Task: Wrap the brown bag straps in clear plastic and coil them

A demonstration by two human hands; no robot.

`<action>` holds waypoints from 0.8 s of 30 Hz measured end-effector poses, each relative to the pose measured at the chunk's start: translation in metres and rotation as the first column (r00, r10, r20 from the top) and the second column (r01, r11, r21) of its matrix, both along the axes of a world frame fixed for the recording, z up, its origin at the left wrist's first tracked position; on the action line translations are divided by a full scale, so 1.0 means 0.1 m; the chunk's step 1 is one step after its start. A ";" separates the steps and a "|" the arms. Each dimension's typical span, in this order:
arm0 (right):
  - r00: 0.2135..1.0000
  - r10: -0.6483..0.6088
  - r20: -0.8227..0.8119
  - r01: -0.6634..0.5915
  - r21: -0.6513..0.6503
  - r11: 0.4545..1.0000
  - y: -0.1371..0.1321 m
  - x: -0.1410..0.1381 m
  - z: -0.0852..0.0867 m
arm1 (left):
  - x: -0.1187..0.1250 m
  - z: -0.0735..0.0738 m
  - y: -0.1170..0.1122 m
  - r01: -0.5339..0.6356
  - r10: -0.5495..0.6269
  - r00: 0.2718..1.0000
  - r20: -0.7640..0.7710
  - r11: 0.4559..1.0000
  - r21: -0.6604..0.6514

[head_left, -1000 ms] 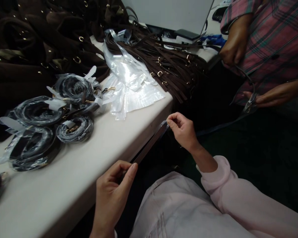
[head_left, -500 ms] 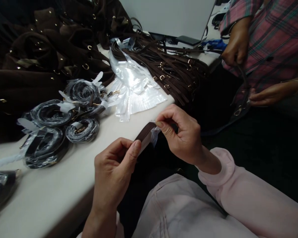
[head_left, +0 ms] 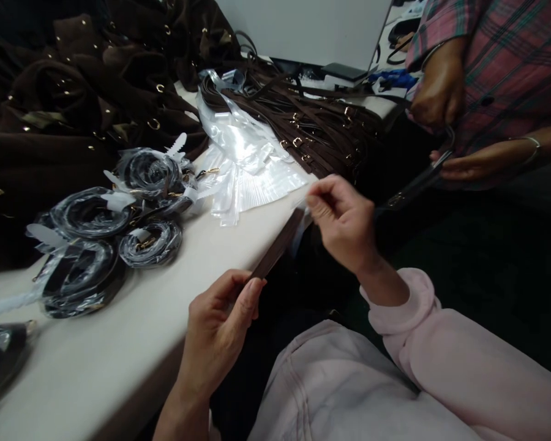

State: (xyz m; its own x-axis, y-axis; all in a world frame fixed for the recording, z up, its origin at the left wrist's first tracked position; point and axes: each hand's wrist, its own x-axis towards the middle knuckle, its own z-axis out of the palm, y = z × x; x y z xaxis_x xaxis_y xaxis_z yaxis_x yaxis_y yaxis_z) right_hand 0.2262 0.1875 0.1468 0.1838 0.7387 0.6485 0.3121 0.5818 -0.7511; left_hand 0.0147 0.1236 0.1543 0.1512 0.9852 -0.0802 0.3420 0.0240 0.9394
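A dark brown strap stretches between my two hands just off the table's front edge. My left hand pinches its near end between thumb and fingers. My right hand pinches the far end, where a bit of clear plastic film hangs from the strap. Both sleeves are pale pink.
On the white table lie several coiled straps wrapped in plastic, a stack of clear bags, a heap of loose brown straps and dark brown fabric. Another person in a plaid shirt handles a strap at right.
My hands have drawn apart again: the right hand moved up and away with the strap's end, pulling the strap straight, while the left slid down toward me.
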 end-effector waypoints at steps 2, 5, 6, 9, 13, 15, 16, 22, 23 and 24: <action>0.986 -0.157 -0.055 0.158 0.006 0.987 0.09 0.23 -0.03 | -0.08 -0.06 -0.11 -0.064 0.063 0.998 -0.030 0.998 -0.029; 0.985 -0.174 -0.015 0.174 -0.010 0.985 0.10 0.34 -0.04 | -0.06 0.02 -0.21 -0.220 0.220 0.975 -0.005 0.975 -0.008; 0.992 -0.122 0.021 0.123 -0.028 0.992 0.07 0.31 -0.02 | -0.03 0.07 -0.23 -0.245 0.245 0.969 0.019 0.970 0.002; 0.994 0.053 0.098 -0.048 -0.059 0.997 -0.07 0.11 0.06 | 0.10 0.24 -0.21 -0.223 0.222 0.975 0.017 0.973 0.059; 0.981 0.157 0.110 -0.156 -0.013 0.988 -0.26 -0.14 0.22 | 0.18 0.37 -0.10 -0.206 0.232 0.966 -0.111 0.957 0.204; 0.979 0.171 0.112 -0.175 0.030 0.984 -0.32 -0.22 0.28 | 0.21 0.41 -0.03 -0.213 0.247 0.962 -0.116 0.945 0.250; 0.978 0.173 0.114 -0.181 0.058 0.982 -0.33 -0.25 0.30 | 0.23 0.42 -0.01 -0.211 0.246 0.963 -0.108 0.941 0.263; 0.994 0.039 0.097 -0.054 0.153 0.987 -0.14 -0.11 0.38 | 0.28 0.45 -0.06 -0.242 0.248 0.969 -0.003 0.950 0.199; 0.998 -0.035 0.059 0.025 0.164 0.986 -0.09 -0.03 0.39 | 0.27 0.44 -0.10 -0.248 0.253 0.967 -0.004 0.950 0.187; 0.994 -0.110 0.012 0.106 0.180 0.978 -0.06 0.05 0.42 | 0.25 0.42 -0.15 -0.251 0.260 0.966 -0.020 0.949 0.189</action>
